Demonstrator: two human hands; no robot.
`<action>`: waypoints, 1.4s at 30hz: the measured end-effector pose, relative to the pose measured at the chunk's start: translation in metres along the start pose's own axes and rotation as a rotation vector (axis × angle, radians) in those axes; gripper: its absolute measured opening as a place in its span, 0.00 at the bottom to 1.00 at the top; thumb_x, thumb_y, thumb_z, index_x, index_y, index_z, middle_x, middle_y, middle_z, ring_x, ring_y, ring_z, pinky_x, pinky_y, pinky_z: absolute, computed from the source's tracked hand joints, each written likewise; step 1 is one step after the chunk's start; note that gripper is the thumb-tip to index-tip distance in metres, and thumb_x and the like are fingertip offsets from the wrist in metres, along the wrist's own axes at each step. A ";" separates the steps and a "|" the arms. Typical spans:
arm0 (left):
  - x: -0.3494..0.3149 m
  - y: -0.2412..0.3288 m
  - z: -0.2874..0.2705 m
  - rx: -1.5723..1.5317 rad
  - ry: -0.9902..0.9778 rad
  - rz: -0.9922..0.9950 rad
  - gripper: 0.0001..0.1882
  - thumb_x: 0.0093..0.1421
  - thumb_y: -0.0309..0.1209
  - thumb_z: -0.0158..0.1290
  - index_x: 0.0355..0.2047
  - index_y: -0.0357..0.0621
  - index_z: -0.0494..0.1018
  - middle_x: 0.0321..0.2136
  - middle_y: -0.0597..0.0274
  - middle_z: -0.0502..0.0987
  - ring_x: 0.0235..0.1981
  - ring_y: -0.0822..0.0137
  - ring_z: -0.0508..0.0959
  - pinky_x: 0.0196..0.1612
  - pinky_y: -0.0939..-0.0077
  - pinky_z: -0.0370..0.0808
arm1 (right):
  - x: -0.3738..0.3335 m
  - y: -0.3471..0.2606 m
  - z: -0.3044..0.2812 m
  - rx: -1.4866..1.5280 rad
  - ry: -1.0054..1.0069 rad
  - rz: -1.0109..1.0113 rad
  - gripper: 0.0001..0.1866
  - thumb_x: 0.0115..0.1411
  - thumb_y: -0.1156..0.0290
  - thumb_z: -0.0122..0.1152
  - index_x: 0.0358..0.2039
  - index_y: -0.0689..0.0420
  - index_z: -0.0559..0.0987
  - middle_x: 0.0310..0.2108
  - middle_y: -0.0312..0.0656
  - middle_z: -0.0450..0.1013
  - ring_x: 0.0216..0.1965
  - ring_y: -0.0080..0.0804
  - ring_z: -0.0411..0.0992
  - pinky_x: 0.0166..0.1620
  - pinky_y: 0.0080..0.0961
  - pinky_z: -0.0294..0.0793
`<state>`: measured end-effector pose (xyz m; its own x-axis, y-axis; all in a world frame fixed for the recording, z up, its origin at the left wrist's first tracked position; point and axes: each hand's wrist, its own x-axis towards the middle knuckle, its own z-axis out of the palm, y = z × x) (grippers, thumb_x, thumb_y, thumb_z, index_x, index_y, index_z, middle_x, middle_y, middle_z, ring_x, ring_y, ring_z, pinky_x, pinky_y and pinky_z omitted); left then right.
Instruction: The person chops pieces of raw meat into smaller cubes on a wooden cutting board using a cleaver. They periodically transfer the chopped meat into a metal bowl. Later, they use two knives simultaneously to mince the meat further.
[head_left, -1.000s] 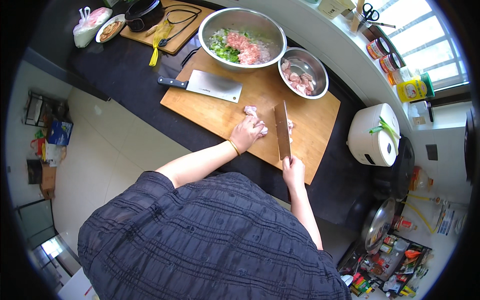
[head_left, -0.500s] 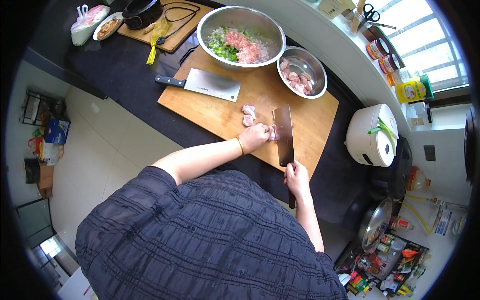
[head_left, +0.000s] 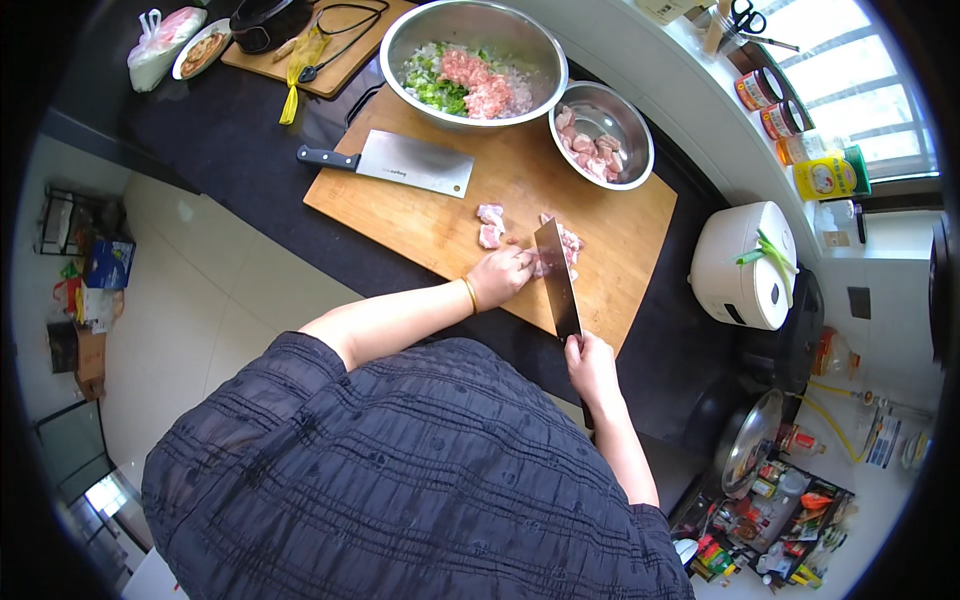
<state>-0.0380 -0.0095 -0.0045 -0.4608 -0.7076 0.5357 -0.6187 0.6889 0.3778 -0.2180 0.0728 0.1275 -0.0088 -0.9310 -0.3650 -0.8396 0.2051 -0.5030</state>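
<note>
My right hand (head_left: 594, 368) is wrapped round the handle of a cleaver (head_left: 558, 280), its dark blade upright over the wooden cutting board (head_left: 630, 230). Close against the blade's left side, my left hand (head_left: 502, 277) has its fingers curled and pressed together on a piece of raw meat, mostly hidden by the fingers and blade. Small cut bits of meat (head_left: 572, 246) lie just right of the blade. Beyond my left hand rest a few pink-and-white meat chunks (head_left: 490, 226). A second cleaver (head_left: 415, 163) with a black handle lies flat on the board's far left.
A large steel bowl (head_left: 545, 85) of minced meat and chopped greens stands at the board's far edge. Beside it, a smaller steel bowl (head_left: 642, 165) holds meat chunks. A white rice cooker (head_left: 722, 265) with green onion on top stands right of the board.
The cleaver has shifted slightly left and its blade has tilted. More cut meat shows to its right. My left hand has moved a little left, and the whole view has shifted slightly.
</note>
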 end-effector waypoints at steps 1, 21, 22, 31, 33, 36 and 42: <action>0.000 0.001 -0.001 -0.002 0.008 -0.007 0.11 0.47 0.26 0.47 0.32 0.39 0.72 0.37 0.61 0.72 0.37 0.64 0.72 0.43 0.72 0.70 | 0.001 0.000 0.000 0.001 -0.007 -0.001 0.12 0.55 0.69 0.47 0.25 0.65 0.73 0.22 0.59 0.70 0.29 0.56 0.70 0.33 0.40 0.69; 0.002 -0.004 -0.004 -0.105 0.018 -0.029 0.11 0.47 0.28 0.52 0.33 0.42 0.74 0.36 0.59 0.75 0.34 0.63 0.74 0.45 0.69 0.71 | 0.082 -0.019 0.044 -0.044 0.182 -0.223 0.12 0.56 0.69 0.47 0.30 0.65 0.72 0.21 0.59 0.70 0.26 0.56 0.70 0.32 0.43 0.70; 0.004 -0.003 -0.005 -0.107 0.027 -0.019 0.11 0.47 0.28 0.52 0.33 0.42 0.74 0.36 0.59 0.75 0.34 0.63 0.74 0.45 0.69 0.71 | 0.089 -0.020 0.045 -0.068 0.215 -0.256 0.12 0.56 0.68 0.47 0.29 0.66 0.72 0.20 0.58 0.70 0.26 0.55 0.71 0.31 0.42 0.70; 0.001 0.004 -0.002 -0.072 0.123 -0.075 0.07 0.49 0.28 0.53 0.28 0.40 0.73 0.31 0.60 0.75 0.34 0.62 0.75 0.46 0.68 0.71 | 0.051 -0.004 -0.001 0.023 0.112 -0.197 0.13 0.57 0.67 0.47 0.26 0.66 0.73 0.16 0.53 0.69 0.18 0.43 0.70 0.26 0.33 0.70; 0.001 0.004 -0.002 -0.083 0.149 -0.077 0.06 0.49 0.28 0.53 0.27 0.40 0.73 0.30 0.60 0.75 0.34 0.63 0.75 0.45 0.69 0.71 | 0.031 -0.010 -0.012 0.046 0.002 -0.073 0.11 0.56 0.69 0.47 0.28 0.63 0.74 0.24 0.58 0.71 0.30 0.55 0.70 0.35 0.40 0.69; 0.003 0.006 -0.004 -0.081 0.162 -0.083 0.05 0.50 0.28 0.53 0.26 0.40 0.73 0.30 0.61 0.75 0.33 0.63 0.75 0.45 0.69 0.71 | 0.017 -0.006 -0.011 -0.037 0.009 -0.113 0.11 0.56 0.69 0.47 0.28 0.64 0.73 0.24 0.59 0.70 0.30 0.56 0.70 0.35 0.40 0.69; 0.003 0.008 -0.008 -0.074 0.121 -0.106 0.06 0.49 0.28 0.53 0.28 0.40 0.74 0.33 0.60 0.75 0.34 0.62 0.74 0.45 0.69 0.71 | 0.011 0.006 -0.001 -0.075 -0.025 -0.127 0.11 0.56 0.69 0.46 0.28 0.65 0.72 0.22 0.60 0.69 0.29 0.57 0.69 0.34 0.43 0.68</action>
<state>-0.0392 -0.0046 0.0056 -0.3129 -0.7556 0.5755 -0.6088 0.6246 0.4891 -0.2242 0.0635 0.1213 0.1132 -0.9398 -0.3223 -0.8714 0.0620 -0.4867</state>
